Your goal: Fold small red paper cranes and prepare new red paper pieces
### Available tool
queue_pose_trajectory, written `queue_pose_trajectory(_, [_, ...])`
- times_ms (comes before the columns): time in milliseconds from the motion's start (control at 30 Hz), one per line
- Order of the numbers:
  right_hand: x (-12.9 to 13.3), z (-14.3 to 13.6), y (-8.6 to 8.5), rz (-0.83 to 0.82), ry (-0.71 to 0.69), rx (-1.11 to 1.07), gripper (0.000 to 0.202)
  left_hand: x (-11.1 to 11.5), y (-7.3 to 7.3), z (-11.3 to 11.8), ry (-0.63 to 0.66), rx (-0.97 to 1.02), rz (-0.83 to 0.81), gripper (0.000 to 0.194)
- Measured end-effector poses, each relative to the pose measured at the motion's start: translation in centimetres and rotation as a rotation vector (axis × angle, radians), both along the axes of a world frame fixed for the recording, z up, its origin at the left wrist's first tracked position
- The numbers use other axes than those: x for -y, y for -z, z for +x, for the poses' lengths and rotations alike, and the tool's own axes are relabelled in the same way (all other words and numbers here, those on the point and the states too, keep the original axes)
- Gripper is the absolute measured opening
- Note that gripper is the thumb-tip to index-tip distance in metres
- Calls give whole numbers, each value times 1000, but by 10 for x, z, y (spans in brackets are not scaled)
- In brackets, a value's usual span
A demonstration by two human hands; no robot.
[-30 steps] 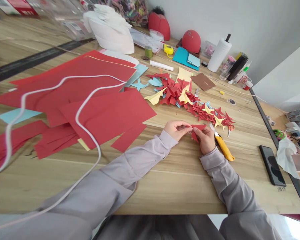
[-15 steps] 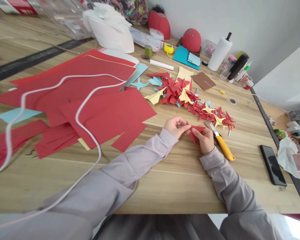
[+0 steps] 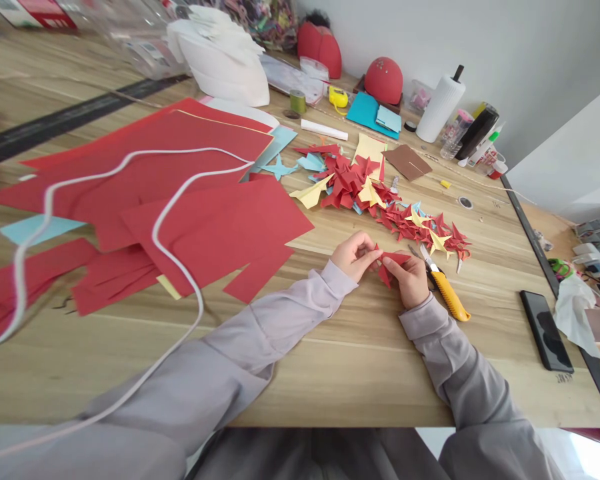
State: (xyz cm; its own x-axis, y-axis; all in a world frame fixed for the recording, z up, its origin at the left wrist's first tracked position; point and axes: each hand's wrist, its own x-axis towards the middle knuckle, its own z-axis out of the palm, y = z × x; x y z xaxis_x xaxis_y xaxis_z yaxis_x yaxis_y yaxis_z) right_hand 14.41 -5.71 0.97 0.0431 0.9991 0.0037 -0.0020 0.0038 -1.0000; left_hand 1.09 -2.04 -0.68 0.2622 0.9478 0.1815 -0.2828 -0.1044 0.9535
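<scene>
LEFT HAND [image 3: 354,257] AND RIGHT HAND [image 3: 409,277] PINCHED RED PAPER [image 3: 384,275] AT A CROWDED DESK [image 3: 340,373]

A person in grey sleeves [image 3: 445,353] worked at a wooden desk, holding a small folded red paper between both hands, just on the near side of a bright pile [image 3: 347,183]. The left hand's grip was narrow, thumb and fingertips closed on the left end of the paper. The right hand's grip held the other side, its thumb pressed on the paper and its other fingers partly hidden. Points of the paper stuck out between the hands; whether it touched the desk could not be told.

The pile, made of folded red, yellow and blue pieces, ran from far left to near right, with stars at its right end. A blue star [image 3: 279,168] lay at its left. A knife [image 3: 453,297] with a yellow handle rested just right of the right hand, near orange-handled scissors [image 3: 463,255]. A dark phone [image 3: 546,330] lay farther right.

To the left, large red sheets [image 3: 220,227] overlapped beneath a white cord [image 3: 201,310]. On the far side were a yellow tape measure [image 3: 338,98], a brown sheet [image 3: 407,162] and a red dome [image 3: 383,81].
</scene>
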Motion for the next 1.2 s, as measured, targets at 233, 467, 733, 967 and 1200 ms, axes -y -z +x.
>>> queue_pose_trajectory(233, [0,1,0,-7,-3,-9,25,0,-1,1,32,18,-18,28])
queue_pose_trajectory(467, [-1,1,2,-48,65,-108,21,3,-8,-1,82,39,-83,26])
queue_pose_trajectory(733, [-1,1,1,-25,34,-65,24,-1,1,2,6,-14,-86,24])
queue_pose_trajectory(967, [1,0,-1,-20,13,-16,27,-2,0,2,-10,11,-133,27])
queue_pose_trajectory(1200, [-1,2,2,-21,21,2,26,-1,0,3,-25,41,-149,29])
